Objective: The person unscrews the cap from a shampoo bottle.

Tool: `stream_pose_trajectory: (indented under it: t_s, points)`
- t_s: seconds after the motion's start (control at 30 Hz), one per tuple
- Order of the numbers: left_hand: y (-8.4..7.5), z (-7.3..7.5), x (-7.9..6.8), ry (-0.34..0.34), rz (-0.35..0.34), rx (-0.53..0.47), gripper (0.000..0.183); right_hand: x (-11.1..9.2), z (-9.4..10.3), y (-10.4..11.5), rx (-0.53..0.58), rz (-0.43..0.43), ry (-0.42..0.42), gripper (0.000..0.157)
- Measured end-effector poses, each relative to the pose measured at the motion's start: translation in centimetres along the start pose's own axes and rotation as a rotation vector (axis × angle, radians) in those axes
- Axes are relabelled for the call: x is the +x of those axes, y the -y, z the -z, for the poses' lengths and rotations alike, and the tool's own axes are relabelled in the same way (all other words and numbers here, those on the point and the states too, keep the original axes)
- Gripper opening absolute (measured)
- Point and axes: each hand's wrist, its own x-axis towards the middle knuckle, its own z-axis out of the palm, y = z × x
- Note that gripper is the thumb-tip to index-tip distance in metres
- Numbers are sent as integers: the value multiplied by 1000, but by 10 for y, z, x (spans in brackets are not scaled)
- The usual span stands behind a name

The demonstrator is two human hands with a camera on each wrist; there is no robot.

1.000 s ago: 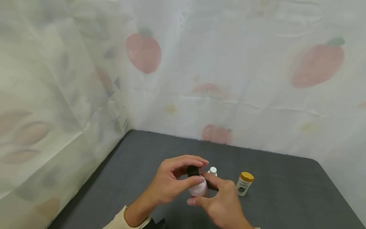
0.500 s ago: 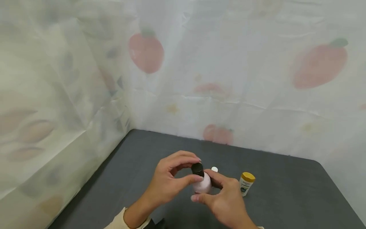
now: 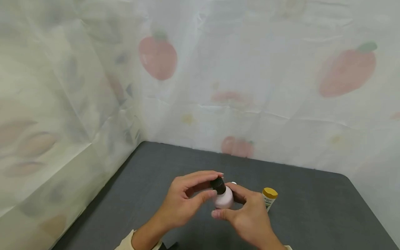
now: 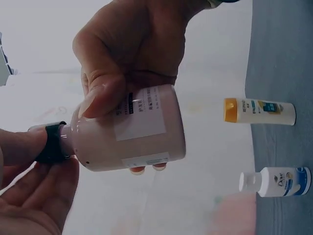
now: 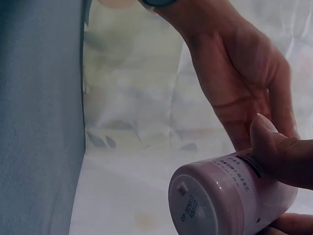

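A pink bottle (image 3: 224,200) with a black cap (image 3: 218,185) is held up between both hands, tilted so its cap leans left in the head view. My left hand (image 3: 181,199) pinches the cap between thumb and fingers. Round the bottle's body curl the thumb and fingers of my right hand (image 3: 248,217). In the left wrist view a short length of neck (image 4: 67,139) shows between cap and body, and a printed label (image 4: 141,115) faces the camera. The bottle's base (image 5: 193,205) shows in the right wrist view.
A white bottle with a yellow cap (image 3: 270,193) stands on the dark table (image 3: 312,208), right of my hands. Beyond my right hand is a smaller white bottle (image 4: 283,182), mostly hidden in the head view. Fruit-printed sheeting (image 3: 281,86) hangs behind and at the left.
The pink bottle has shifted slightly right and tipped, its cap leaning left now. My right hand has moved with it and hides more of the white bottle. The left hand stays at the cap.
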Motion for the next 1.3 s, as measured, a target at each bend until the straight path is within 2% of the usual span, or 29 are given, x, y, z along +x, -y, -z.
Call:
stream_pose_trajectory:
  t_s: [0.1, 0.27, 0.37, 0.47, 0.6, 0.73, 0.9, 1.07, 1.3]
  points:
    - [0, 0, 2, -29, 20, 27, 32, -2, -2, 1, -13, -19, 11, 56]
    - [-1, -4, 7, -1, -16, -1, 30, -5, -6, 2, -24, -13, 55, 52]
    - [0, -7, 9, 12, -27, -6, 29, -4, -5, 1, 4, -34, 55, 57]
    - [1, -6, 7, 2, -13, -15, 31, 0, -3, 0, 29, -56, 32, 61]
    - [2, -2, 3, -38, 22, 2, 35, 5, 0, 0, 16, -47, 9, 57]
    - [4, -2, 3, -82, 69, 47, 31, 3, -1, -2, -7, -59, 27, 58]
    - [5, -5, 6, -44, 55, 0, 29, -2, -4, -3, -20, -53, 65, 61]
    - [6, -6, 2, -21, 26, -42, 30, -1, -2, -3, 12, -64, 37, 62]
    - [5, -5, -6, -88, 121, -17, 31, -2, -1, -4, 0, -68, 13, 55]
